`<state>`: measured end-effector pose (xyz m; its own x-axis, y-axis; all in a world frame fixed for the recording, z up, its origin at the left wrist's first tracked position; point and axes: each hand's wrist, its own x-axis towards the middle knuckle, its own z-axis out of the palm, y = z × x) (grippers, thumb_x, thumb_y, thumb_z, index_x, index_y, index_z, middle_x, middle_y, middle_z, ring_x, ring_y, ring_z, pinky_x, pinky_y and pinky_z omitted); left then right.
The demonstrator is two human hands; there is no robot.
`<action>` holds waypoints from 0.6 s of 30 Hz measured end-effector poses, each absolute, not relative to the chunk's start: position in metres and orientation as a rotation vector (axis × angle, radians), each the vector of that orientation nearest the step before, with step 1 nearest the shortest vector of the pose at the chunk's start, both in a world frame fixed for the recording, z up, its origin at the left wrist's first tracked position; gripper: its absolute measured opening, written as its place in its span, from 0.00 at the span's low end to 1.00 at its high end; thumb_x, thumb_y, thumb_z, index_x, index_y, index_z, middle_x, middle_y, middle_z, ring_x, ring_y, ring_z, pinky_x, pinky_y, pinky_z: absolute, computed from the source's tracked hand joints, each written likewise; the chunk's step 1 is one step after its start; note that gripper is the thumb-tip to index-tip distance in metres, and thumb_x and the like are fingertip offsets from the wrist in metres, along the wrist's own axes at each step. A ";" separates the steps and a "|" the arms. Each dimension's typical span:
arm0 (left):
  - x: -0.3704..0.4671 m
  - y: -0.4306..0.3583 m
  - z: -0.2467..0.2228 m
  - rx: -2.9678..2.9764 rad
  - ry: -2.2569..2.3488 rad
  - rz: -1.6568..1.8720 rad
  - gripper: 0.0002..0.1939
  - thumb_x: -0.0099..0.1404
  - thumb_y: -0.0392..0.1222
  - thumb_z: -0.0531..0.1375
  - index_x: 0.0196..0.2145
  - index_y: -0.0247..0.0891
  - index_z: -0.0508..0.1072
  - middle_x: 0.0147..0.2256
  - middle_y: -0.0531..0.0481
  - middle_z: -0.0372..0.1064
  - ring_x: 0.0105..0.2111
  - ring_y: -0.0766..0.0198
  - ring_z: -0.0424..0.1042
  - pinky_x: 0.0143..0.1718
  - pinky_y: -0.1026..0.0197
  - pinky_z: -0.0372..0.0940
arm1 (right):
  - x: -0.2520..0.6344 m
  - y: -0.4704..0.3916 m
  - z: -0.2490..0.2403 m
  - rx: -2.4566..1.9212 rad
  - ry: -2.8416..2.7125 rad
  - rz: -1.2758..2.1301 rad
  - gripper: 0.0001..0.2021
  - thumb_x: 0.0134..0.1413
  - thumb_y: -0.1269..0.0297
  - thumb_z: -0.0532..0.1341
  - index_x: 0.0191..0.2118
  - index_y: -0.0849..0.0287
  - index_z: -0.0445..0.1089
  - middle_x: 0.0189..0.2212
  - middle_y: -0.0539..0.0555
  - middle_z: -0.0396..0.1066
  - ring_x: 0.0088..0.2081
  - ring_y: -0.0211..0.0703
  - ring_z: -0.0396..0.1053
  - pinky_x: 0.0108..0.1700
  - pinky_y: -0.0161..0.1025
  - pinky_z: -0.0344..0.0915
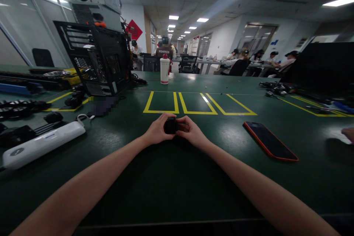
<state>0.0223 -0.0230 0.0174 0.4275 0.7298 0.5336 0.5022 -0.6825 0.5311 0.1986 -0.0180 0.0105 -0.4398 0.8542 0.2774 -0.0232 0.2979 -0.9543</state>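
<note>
A small black rounded object [170,127] is held low over the green table, in front of the yellow-taped frames. My left hand [156,130] curls around its left side, thumb below and fingers over the top. From the right, my right hand [193,132] has its thumb and fingertips pinched at the object's right edge. The fingers cover part of it, so its exact kind cannot be made out. To the right of my hands lies a phone with an orange-red case [269,140].
Yellow tape frames [197,113] mark the green table [166,184]. A white cup [164,70] stands behind them. An open black computer case [102,59], a white power strip [45,143] and dark parts occupy the left. Cables and a dark monitor [320,68] are right; another person's hand [349,133] shows at the edge.
</note>
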 end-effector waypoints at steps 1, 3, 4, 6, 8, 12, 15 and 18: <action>0.022 -0.023 0.017 2.398 1.062 1.114 0.30 0.45 0.35 0.62 0.46 0.43 0.57 0.45 0.50 0.58 0.45 0.58 0.62 0.45 0.55 0.60 | 0.198 -0.019 0.010 -0.749 -1.692 1.264 0.17 0.37 0.72 0.63 0.37 0.57 0.61 0.40 0.51 0.65 0.43 0.41 0.66 0.48 0.44 0.62; 0.022 -0.022 0.017 2.407 1.057 1.118 0.31 0.45 0.35 0.63 0.46 0.43 0.57 0.45 0.50 0.58 0.45 0.58 0.62 0.45 0.55 0.59 | 0.198 -0.019 0.010 -0.746 -1.683 1.268 0.14 0.40 0.70 0.62 0.37 0.57 0.61 0.38 0.51 0.65 0.42 0.40 0.67 0.47 0.43 0.63; 0.022 -0.022 0.017 2.408 1.059 1.118 0.31 0.44 0.36 0.63 0.46 0.43 0.57 0.45 0.50 0.58 0.45 0.58 0.62 0.45 0.55 0.59 | 0.198 -0.019 0.010 -0.753 -1.681 1.261 0.12 0.41 0.69 0.61 0.36 0.57 0.62 0.37 0.50 0.66 0.41 0.40 0.67 0.46 0.43 0.63; 0.023 -0.022 0.016 2.406 1.066 1.121 0.31 0.44 0.36 0.63 0.46 0.43 0.57 0.45 0.50 0.59 0.44 0.58 0.62 0.45 0.55 0.59 | 0.198 -0.018 0.010 -0.776 -1.679 1.230 0.09 0.44 0.67 0.59 0.35 0.58 0.63 0.34 0.50 0.67 0.40 0.40 0.68 0.46 0.43 0.63; 0.023 -0.022 0.016 2.407 1.063 1.130 0.31 0.44 0.36 0.63 0.46 0.43 0.57 0.44 0.50 0.59 0.45 0.58 0.62 0.45 0.55 0.59 | 0.198 -0.015 0.010 -0.803 -1.674 1.205 0.10 0.44 0.67 0.59 0.36 0.58 0.63 0.35 0.51 0.68 0.41 0.40 0.67 0.47 0.43 0.63; 0.023 -0.023 0.017 2.404 1.056 1.131 0.30 0.44 0.35 0.63 0.46 0.43 0.58 0.44 0.50 0.59 0.45 0.58 0.62 0.45 0.55 0.59 | 0.199 -0.013 0.012 -0.832 -1.679 1.253 0.16 0.43 0.68 0.60 0.41 0.58 0.62 0.41 0.54 0.67 0.45 0.42 0.66 0.50 0.46 0.61; 0.023 -0.023 0.017 2.396 1.068 1.119 0.30 0.44 0.36 0.63 0.46 0.43 0.58 0.44 0.50 0.59 0.45 0.58 0.62 0.45 0.54 0.59 | 0.200 -0.014 0.012 -0.801 -1.701 1.283 0.16 0.41 0.70 0.61 0.40 0.58 0.62 0.40 0.53 0.66 0.44 0.42 0.66 0.49 0.47 0.61; 0.023 -0.022 0.017 2.398 1.071 1.120 0.30 0.44 0.35 0.63 0.46 0.43 0.58 0.44 0.50 0.59 0.44 0.58 0.62 0.44 0.55 0.60 | 0.200 -0.017 0.011 -0.750 -1.690 1.293 0.16 0.37 0.72 0.63 0.37 0.57 0.61 0.39 0.51 0.65 0.43 0.41 0.67 0.48 0.45 0.62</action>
<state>0.0231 -0.0222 0.0168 0.4228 0.7280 0.5397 0.5064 -0.6836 0.5255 0.1997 -0.0169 0.0114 -0.4524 0.8504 0.2687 -0.0373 0.2829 -0.9584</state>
